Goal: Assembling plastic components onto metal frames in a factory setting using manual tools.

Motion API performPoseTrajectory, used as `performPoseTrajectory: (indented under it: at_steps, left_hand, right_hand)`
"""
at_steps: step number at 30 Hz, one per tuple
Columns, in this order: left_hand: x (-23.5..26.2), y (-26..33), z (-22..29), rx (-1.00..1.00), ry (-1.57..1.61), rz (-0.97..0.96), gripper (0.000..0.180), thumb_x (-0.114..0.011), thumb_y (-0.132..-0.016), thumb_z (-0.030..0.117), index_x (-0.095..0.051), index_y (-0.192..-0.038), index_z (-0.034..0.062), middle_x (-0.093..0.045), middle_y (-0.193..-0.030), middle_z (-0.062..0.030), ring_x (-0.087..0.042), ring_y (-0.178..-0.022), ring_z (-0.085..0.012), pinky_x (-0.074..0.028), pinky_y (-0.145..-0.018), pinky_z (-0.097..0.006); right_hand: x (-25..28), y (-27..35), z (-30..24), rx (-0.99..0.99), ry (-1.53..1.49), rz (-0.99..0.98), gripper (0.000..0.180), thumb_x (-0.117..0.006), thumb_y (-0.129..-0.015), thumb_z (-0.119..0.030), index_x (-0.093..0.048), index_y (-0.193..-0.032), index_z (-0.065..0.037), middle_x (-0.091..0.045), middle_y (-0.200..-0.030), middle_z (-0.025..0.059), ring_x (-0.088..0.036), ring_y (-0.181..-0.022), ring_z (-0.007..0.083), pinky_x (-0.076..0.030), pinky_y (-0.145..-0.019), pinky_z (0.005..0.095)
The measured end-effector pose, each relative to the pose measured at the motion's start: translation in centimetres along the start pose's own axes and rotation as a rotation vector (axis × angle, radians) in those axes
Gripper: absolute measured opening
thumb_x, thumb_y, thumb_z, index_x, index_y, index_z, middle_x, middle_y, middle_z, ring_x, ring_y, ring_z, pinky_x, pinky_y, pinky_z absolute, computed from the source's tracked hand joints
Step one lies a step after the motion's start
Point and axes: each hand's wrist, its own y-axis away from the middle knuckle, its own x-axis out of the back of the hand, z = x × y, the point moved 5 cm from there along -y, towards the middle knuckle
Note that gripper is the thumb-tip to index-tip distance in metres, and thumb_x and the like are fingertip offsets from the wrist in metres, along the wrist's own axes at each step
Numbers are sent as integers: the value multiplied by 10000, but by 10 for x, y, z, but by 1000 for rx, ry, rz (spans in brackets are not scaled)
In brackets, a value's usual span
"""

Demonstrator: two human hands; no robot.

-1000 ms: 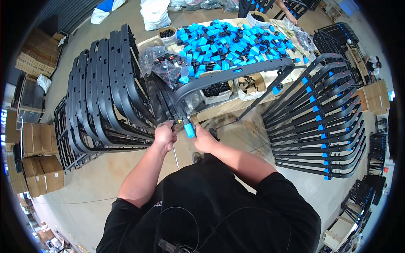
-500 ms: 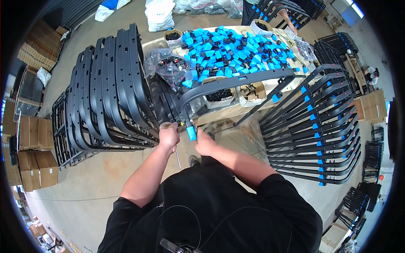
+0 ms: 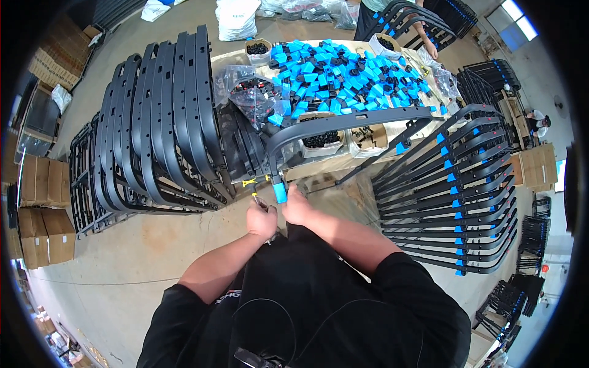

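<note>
The frame [image 3: 343, 126] arches from my hands over the table [image 3: 319, 168], its lower end capped by a blue clip [image 3: 280, 193]. My right hand [image 3: 297, 207] pinches that clip; my left hand [image 3: 262, 219] grips a thin tool [image 3: 256, 197] (tip hidden). Best to steady the frame and press squarely.

both hands [image 3: 262, 219] [image 3: 297, 207] close together, fingers curled

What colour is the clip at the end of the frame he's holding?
Bright blue clip on the black frame, seen in the head view.
</note>
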Motion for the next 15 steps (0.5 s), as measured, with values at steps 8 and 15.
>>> performPoseTrajectory:
  at_steps: [8,15]
  left_hand:
    - [-35,-40,-54,-60,60,167,389,-616,-908,262,-512,-1172,-4,-686,-965,-276,-671,-906,-469,-530,-776,-536]
    - [-13,-40,-33,-18,552,195,208,-650,-896,193,-582,-969,11,-678,-875,-81,-644,-729,-208,-527,-693,-355]
  right_hand:
    - [1,5,-18,-15,73,-73,403,-581,-929,-166,-467,-1197,113,-632,-1121,366,-620,-1099,496,-492,-956,519]
    - [-10,-7,20,-15,-21,137,340,-581,-916,-155,-529,-1198,28,-675,-1047,290,-661,-1019,438,-515,-892,490]
